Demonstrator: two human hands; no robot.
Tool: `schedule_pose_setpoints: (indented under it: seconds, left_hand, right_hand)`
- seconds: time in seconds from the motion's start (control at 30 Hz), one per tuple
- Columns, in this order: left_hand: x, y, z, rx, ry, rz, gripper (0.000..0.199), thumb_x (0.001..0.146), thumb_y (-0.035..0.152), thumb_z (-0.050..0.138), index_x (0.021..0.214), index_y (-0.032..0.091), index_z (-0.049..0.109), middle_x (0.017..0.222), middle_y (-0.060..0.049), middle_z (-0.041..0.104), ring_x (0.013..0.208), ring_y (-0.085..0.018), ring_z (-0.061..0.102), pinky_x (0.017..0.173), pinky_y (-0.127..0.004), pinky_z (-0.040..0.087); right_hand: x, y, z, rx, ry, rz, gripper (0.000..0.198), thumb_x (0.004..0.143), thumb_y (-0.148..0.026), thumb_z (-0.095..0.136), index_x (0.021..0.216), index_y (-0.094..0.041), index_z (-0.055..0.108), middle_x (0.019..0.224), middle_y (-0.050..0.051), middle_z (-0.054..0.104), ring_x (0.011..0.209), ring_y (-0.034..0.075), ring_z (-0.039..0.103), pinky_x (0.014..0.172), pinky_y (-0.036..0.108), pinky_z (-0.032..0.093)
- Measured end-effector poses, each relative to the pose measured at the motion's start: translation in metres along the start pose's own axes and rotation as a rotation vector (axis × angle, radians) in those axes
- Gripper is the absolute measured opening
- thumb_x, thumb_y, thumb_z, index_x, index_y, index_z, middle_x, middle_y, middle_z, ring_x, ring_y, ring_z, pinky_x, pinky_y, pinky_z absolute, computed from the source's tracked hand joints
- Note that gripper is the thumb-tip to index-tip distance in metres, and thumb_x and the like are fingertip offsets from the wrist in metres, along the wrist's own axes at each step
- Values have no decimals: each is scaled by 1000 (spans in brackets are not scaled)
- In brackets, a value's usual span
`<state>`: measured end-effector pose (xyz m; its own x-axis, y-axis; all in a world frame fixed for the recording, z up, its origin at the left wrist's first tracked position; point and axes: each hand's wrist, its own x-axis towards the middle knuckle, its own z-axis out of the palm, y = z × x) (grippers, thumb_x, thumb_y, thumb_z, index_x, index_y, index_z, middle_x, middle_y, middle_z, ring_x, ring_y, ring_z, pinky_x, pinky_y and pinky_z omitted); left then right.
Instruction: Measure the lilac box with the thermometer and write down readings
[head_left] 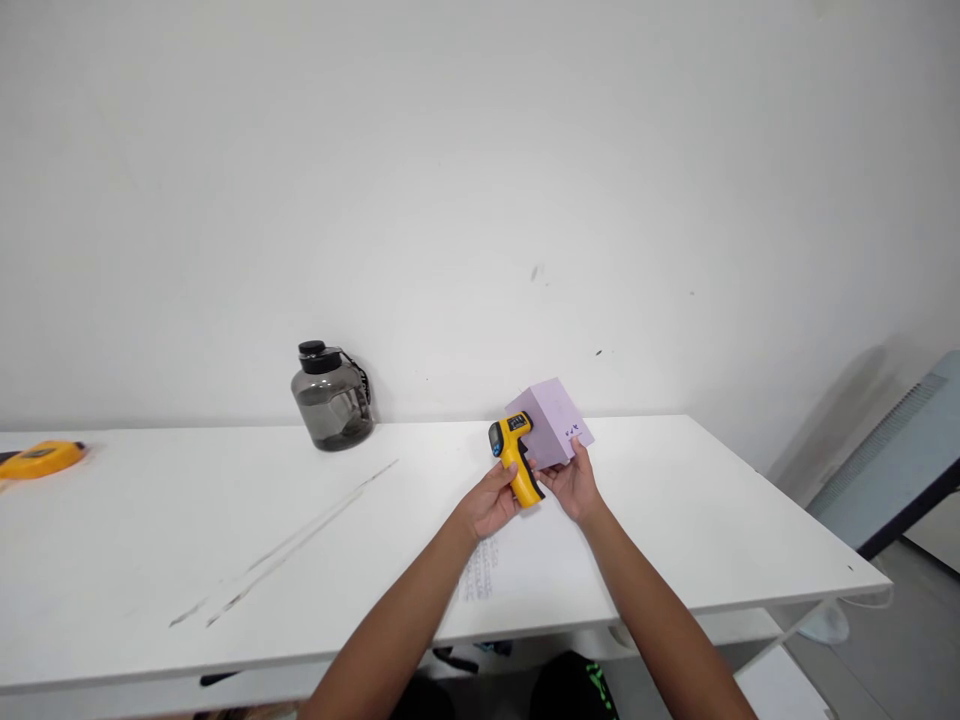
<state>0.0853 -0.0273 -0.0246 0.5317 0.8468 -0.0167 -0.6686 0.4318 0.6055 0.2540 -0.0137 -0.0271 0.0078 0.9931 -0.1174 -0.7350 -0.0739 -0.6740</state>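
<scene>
My left hand (pixel 495 498) is wrapped round the grip of a yellow and black infrared thermometer (pixel 521 462), its small screen turned toward me. In my right hand (pixel 576 482) is a light purple box (pixel 556 415) with dark handwriting on one face, held tilted just beyond the thermometer. The thermometer's front end points at the box and overlaps it in view, so I cannot tell whether they touch. Beneath my hands lies a white sheet of paper (pixel 536 570) with rows of handwriting, partly covered by my forearms.
A grey see-through water jug (pixel 331 400) with a black lid stands by the wall. At the far left of the white table (pixel 247 510) lies a yellow and black tool (pixel 46 459). Beyond the table's right edge leans a grey-white slatted panel (pixel 889 440).
</scene>
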Motion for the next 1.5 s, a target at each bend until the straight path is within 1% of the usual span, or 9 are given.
schedule_pose_setpoints:
  seconds: [0.17, 0.37, 0.57, 0.7, 0.9, 1.1, 1.3, 1.4, 1.5]
  left_hand:
    - [0, 0, -1, 1, 3, -21, 39, 80, 21, 78, 114, 16, 60, 105, -6, 73, 94, -18, 70, 90, -33, 54]
    - [1, -1, -3, 7, 44, -31, 40, 79, 21, 79, 114, 15, 60, 106, -6, 73, 93, -17, 70, 90, -32, 53]
    - [2, 0, -4, 6, 56, -40, 40, 79, 21, 79, 114, 15, 61, 107, -6, 73, 94, -18, 70, 88, -33, 53]
    - [2, 0, -5, 7, 38, -41, 38, 80, 21, 78, 114, 16, 62, 106, -7, 73, 94, -18, 70, 89, -32, 53]
    - [2, -1, -4, 9, -1, -23, 35, 81, 21, 77, 112, 16, 63, 106, -7, 73, 96, -19, 70, 95, -34, 51]
    - [2, -1, -3, 3, 15, -18, 35, 79, 20, 79, 110, 16, 63, 103, -6, 74, 94, -18, 70, 94, -33, 51]
    - [4, -2, -5, 23, -20, -4, 36, 78, 22, 79, 109, 15, 63, 102, -6, 73, 93, -17, 70, 87, -31, 54]
    - [5, -3, -6, 29, -28, -7, 37, 79, 22, 79, 110, 16, 62, 103, -5, 73, 91, -17, 70, 85, -32, 55]
    - [5, -4, -5, 41, -28, -5, 37, 76, 21, 81, 108, 15, 63, 101, -5, 73, 89, -16, 69, 85, -31, 54]
  right_hand:
    - [0, 0, 1, -4, -4, 3, 46, 89, -54, 53, 118, -19, 59, 91, 10, 73, 76, 21, 70, 61, 32, 60]
    - [0, 0, 1, -9, -16, -9, 48, 87, -55, 57, 120, -19, 58, 92, 10, 73, 75, 22, 71, 62, 33, 60]
    - [0, 1, -1, -10, -20, -7, 48, 85, -56, 60, 117, -20, 60, 91, 9, 73, 78, 22, 71, 65, 33, 61]
    - [2, 1, -2, -11, -29, -9, 48, 85, -56, 59, 118, -21, 60, 92, 9, 73, 78, 23, 70, 63, 34, 60]
    - [2, 1, -1, -4, -22, -8, 47, 86, -55, 59, 117, -20, 60, 95, 10, 73, 80, 23, 70, 62, 34, 60]
    - [4, 2, -4, -15, -24, -12, 49, 87, -55, 57, 121, -20, 58, 98, 11, 73, 83, 22, 70, 63, 33, 61]
    - [5, 2, -5, -7, -33, -9, 49, 85, -55, 60, 120, -21, 58, 94, 9, 73, 85, 23, 71, 64, 35, 62]
    - [5, 1, -4, -7, -11, 6, 46, 86, -55, 58, 117, -20, 59, 89, 9, 72, 81, 23, 71, 61, 34, 62]
    - [4, -1, -3, -10, 8, 11, 43, 89, -53, 53, 114, -19, 60, 85, 9, 71, 76, 22, 70, 58, 31, 60]
